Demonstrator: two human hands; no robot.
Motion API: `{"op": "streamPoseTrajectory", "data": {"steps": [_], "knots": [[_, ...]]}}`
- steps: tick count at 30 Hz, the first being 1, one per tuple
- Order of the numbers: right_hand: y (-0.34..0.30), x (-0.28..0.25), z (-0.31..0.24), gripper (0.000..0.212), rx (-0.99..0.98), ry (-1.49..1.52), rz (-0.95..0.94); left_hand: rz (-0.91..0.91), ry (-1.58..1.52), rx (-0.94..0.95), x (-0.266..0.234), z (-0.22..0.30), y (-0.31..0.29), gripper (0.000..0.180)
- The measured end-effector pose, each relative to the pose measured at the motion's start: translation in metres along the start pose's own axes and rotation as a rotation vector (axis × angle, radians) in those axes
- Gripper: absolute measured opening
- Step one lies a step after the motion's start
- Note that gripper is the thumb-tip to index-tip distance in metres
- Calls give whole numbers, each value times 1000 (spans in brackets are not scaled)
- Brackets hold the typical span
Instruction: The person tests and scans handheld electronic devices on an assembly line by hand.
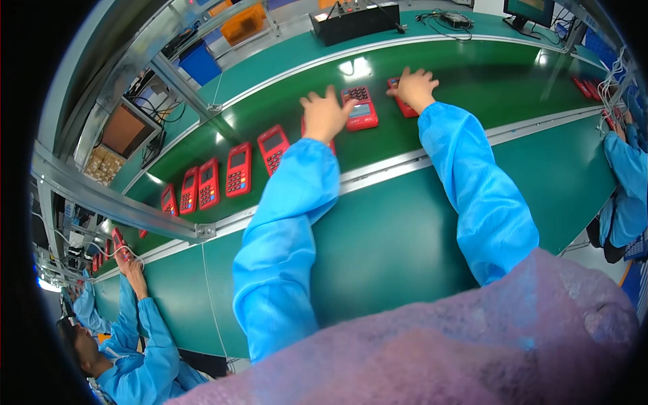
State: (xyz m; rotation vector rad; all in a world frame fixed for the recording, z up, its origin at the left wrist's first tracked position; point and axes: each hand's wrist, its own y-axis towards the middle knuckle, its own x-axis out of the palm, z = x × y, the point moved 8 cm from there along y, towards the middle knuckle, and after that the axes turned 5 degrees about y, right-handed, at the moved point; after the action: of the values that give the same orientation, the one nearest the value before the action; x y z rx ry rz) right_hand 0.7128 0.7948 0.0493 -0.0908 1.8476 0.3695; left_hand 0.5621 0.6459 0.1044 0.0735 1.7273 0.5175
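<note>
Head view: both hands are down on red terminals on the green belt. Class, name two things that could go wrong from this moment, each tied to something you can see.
1. The left hand covers one terminal right beside another terminal; it might knock that neighbour askew.
2. The right hand presses a terminal with fingers spread flat, not gripping, so the unit could slip if lifted.

Green belt (472, 81) curves across the bench (405, 236), steel rails along both edges. Black box (354, 21) and monitor (528, 12) at far edge. Blue and orange bins (223, 40) on rack, far left. Overhead light glares on belt.
</note>
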Motion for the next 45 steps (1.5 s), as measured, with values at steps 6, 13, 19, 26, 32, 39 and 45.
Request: {"op": "streamPoseTrajectory", "data": {"steps": [6, 13, 19, 26, 32, 39, 45], "knots": [[17, 40, 26, 101, 286, 94, -337, -514, 1, -296, 64, 65, 37, 100], [-9, -32, 42, 77, -323, 284, -353, -184, -259, -123, 24, 11, 24, 94], [-189, -150, 43, 68, -912, 481, -354, -160, -371, 470, -117, 69, -116, 82], [-311, -146, 47, 43, -1339, 164, -402, -384, -181, 848, -136, 108, -238, 57], [-300, -140, 101, 72, -688, 565, -498, -503, -628, 103, -133, 45, -273, 75], [-317, -127, 79, 108, -638, 610, -501, -444, -825, -16, -108, 63, -285, 112], [-327, -119, 47, 103, -688, 574, -441, -465, -905, 12, -104, 85, -279, 106]]}}
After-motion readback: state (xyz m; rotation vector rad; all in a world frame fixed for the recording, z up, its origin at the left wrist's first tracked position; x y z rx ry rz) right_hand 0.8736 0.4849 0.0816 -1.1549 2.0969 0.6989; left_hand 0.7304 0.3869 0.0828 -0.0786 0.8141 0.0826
